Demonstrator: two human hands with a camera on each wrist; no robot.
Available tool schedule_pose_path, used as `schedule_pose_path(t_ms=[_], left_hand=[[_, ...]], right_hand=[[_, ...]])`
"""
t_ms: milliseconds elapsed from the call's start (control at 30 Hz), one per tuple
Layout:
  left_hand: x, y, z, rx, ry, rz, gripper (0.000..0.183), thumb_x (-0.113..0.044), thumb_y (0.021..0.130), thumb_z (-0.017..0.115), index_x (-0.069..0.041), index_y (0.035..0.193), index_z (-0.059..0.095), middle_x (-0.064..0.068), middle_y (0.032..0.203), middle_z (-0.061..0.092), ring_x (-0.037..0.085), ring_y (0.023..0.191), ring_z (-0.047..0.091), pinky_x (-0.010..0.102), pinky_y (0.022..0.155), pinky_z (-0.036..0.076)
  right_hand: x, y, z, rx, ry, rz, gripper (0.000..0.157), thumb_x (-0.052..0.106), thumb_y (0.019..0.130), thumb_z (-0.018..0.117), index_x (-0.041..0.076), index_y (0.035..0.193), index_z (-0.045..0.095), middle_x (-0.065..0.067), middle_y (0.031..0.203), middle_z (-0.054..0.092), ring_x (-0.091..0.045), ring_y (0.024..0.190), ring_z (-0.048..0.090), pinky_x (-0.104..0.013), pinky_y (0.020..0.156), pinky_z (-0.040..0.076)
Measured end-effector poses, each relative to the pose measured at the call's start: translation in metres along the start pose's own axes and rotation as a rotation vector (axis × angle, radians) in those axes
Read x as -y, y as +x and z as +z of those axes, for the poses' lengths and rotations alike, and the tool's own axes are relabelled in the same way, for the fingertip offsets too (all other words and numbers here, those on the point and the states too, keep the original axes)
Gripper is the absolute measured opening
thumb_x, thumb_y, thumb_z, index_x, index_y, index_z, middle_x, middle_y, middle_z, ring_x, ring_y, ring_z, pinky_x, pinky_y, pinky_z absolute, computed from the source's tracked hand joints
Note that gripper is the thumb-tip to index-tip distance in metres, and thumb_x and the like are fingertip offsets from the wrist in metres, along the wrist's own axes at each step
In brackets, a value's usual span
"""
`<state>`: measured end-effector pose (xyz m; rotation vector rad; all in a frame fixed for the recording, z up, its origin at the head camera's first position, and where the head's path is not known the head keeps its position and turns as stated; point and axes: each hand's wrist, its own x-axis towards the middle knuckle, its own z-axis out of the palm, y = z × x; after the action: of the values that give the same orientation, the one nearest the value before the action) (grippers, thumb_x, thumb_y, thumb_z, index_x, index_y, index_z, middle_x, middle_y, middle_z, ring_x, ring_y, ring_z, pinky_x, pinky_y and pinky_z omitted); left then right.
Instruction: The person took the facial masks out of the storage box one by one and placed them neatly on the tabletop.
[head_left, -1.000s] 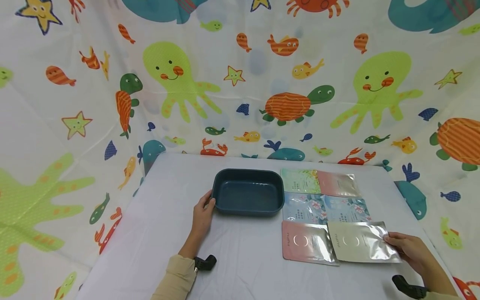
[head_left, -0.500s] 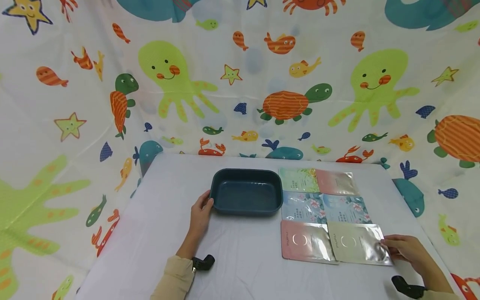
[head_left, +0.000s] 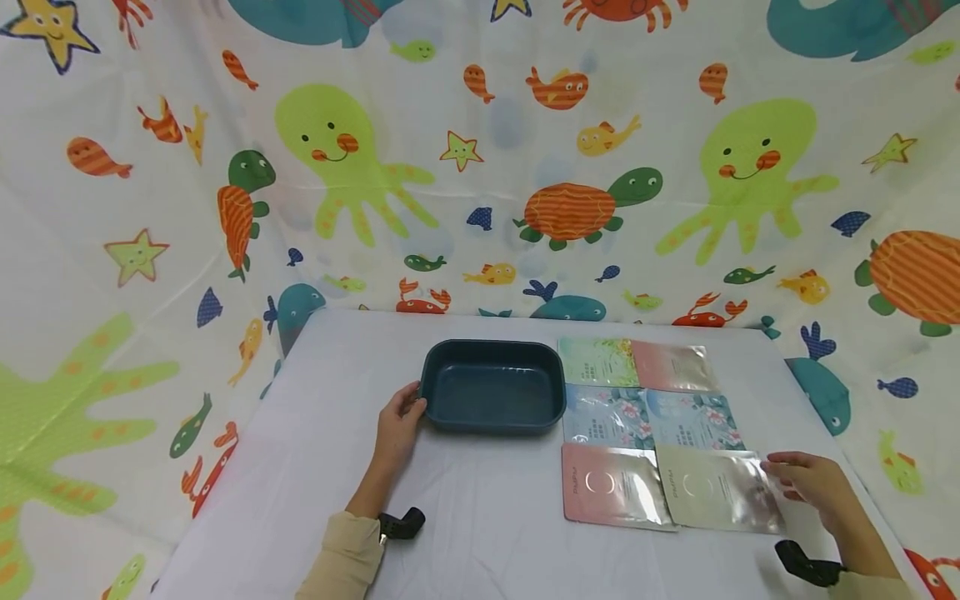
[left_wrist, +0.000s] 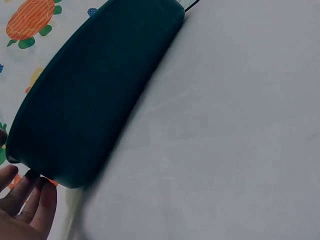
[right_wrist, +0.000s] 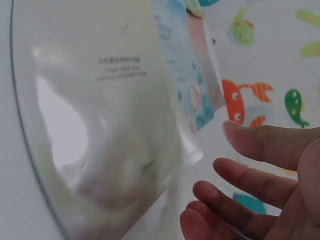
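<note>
My left hand [head_left: 397,425] holds the left end of a dark blue rectangular baking dish [head_left: 492,419]. In the left wrist view its fingers [left_wrist: 45,205] lie against the end of the dish [left_wrist: 95,95]. My right hand [head_left: 813,486], fingers apart and loosely bent, is just off the right edge of a cream and silver face mask sachet [head_left: 720,492]. The right wrist view shows a gap between the fingertips [right_wrist: 227,167] and that sachet [right_wrist: 115,115]. To its left lies a pink and silver sachet [head_left: 617,486].
Behind lie two blue floral sachets [head_left: 607,416], a green sachet [head_left: 597,362] and another pink one [head_left: 675,365], in rows right of the dish. A white cloth covers the table [head_left: 480,533]. A sea-animal curtain [head_left: 450,217] hangs behind and at the sides.
My right hand has let go of the cream sachet, which moved slightly left and now lies flat beside the pink one. The left hand stays on the dish.
</note>
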<state>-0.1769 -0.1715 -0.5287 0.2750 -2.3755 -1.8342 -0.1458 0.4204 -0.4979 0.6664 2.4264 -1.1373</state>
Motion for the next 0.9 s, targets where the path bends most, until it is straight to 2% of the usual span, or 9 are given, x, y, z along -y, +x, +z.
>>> schedule_pose_path(t_ms=[67,167,233,333,400,467,600,733,900], left_hand=[[0.010,0.007,0.000,-0.002,-0.009,-0.002,0.043,-0.019,0.099,0.054,-0.005,0.140,0.050,0.018,0.136,0.058,0.028,0.117,0.059,0.013,0.085,0.049],[0.006,0.013,-0.007,-0.018,0.014,0.012,0.045,-0.022,0.100,0.053,-0.003,0.140,0.049,0.018,0.137,0.057,0.029,0.116,0.060,0.022,0.089,0.052],[0.003,0.019,-0.014,-0.045,0.036,0.026,0.044,-0.024,0.100,0.053,-0.003,0.139,0.050,0.017,0.137,0.058,0.030,0.117,0.059,0.032,0.095,0.053],[-0.002,0.027,-0.024,-0.095,0.074,0.052,0.043,-0.026,0.101,0.052,-0.002,0.137,0.052,0.017,0.137,0.058,0.031,0.121,0.057,0.045,0.105,0.046],[-0.005,0.029,-0.030,-0.125,0.109,0.073,0.043,-0.026,0.100,0.052,-0.001,0.135,0.053,0.018,0.137,0.057,0.033,0.124,0.054,0.049,0.109,0.041],[-0.008,0.032,-0.034,-0.153,0.141,0.088,0.043,-0.026,0.100,0.051,-0.001,0.135,0.053,0.020,0.138,0.055,0.035,0.128,0.051,0.053,0.111,0.037],[-0.015,0.037,-0.040,-0.189,0.225,0.088,0.046,-0.032,0.100,0.050,-0.003,0.136,0.052,0.021,0.140,0.051,0.036,0.131,0.046,0.055,0.112,0.034],[-0.022,0.042,-0.042,-0.185,0.307,0.083,0.052,-0.040,0.101,0.047,-0.005,0.139,0.051,0.019,0.145,0.047,0.036,0.136,0.042,0.054,0.114,0.033],[-0.034,0.045,-0.038,-0.192,0.441,0.126,0.059,-0.049,0.099,0.045,-0.005,0.140,0.050,0.018,0.149,0.045,0.036,0.141,0.037,0.054,0.116,0.029]], right_hand=[[0.012,-0.005,0.000,0.004,-0.046,-0.049,0.071,0.037,0.090,0.066,-0.014,0.133,0.043,-0.039,0.139,0.040,-0.049,0.111,0.052,-0.046,0.083,0.057],[0.028,-0.011,0.001,-0.001,-0.113,-0.144,0.072,0.041,0.095,0.058,-0.014,0.137,0.038,-0.040,0.141,0.037,-0.053,0.116,0.047,-0.057,0.092,0.051],[0.038,-0.013,0.003,-0.044,-0.209,-0.214,0.071,0.044,0.097,0.053,-0.013,0.136,0.039,-0.042,0.138,0.037,-0.054,0.115,0.045,-0.061,0.091,0.049],[0.050,-0.014,0.008,-0.136,-0.359,-0.333,0.067,0.044,0.098,0.050,-0.012,0.134,0.043,-0.044,0.133,0.037,-0.058,0.115,0.040,-0.068,0.090,0.045],[0.056,-0.013,0.012,-0.201,-0.445,-0.397,0.064,0.043,0.098,0.051,-0.011,0.131,0.046,-0.045,0.131,0.037,-0.060,0.116,0.036,-0.072,0.089,0.042],[0.062,-0.012,0.016,-0.222,-0.459,-0.439,0.063,0.042,0.098,0.052,-0.010,0.132,0.047,-0.044,0.133,0.035,-0.062,0.119,0.033,-0.075,0.091,0.038],[0.071,-0.010,0.022,-0.207,-0.464,-0.473,0.069,0.048,0.099,0.047,-0.010,0.136,0.044,-0.044,0.137,0.034,-0.062,0.122,0.031,-0.076,0.093,0.036],[0.084,-0.009,0.026,-0.207,-0.459,-0.478,0.075,0.053,0.099,0.043,-0.011,0.138,0.040,-0.043,0.138,0.032,-0.062,0.123,0.030,-0.075,0.095,0.035],[0.101,-0.007,0.034,-0.243,-0.449,-0.464,0.086,0.060,0.096,0.042,-0.013,0.141,0.035,-0.043,0.141,0.030,-0.062,0.127,0.029,-0.075,0.096,0.034]])
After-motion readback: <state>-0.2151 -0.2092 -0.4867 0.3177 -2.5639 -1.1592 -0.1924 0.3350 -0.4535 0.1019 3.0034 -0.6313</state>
